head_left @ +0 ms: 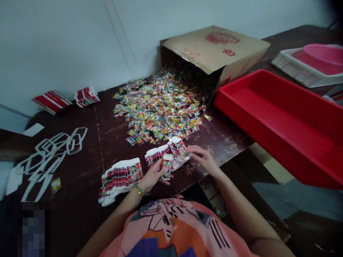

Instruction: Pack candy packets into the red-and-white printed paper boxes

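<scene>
My left hand (151,178) is closed around a small printed carton (167,165), held upright with its white top end facing up. Just right of it, my right hand (204,160) has its fingers drawn together. Something small and blurred sits at those fingertips, and I cannot make out what it is. A fanned row of flat printed cartons (157,154) lies beyond my hands. Another overlapping row of flat cartons (122,176) lies left of my left hand. Past them spreads a big heap of small clear-wrapped candy packets (160,107).
An open cardboard box (219,46) lies on its side behind the heap. At the right are a red tray (281,117) and a white crate (297,67). White paper bands (56,150), a loose packet (56,185) and carton stacks (52,101) are at the left.
</scene>
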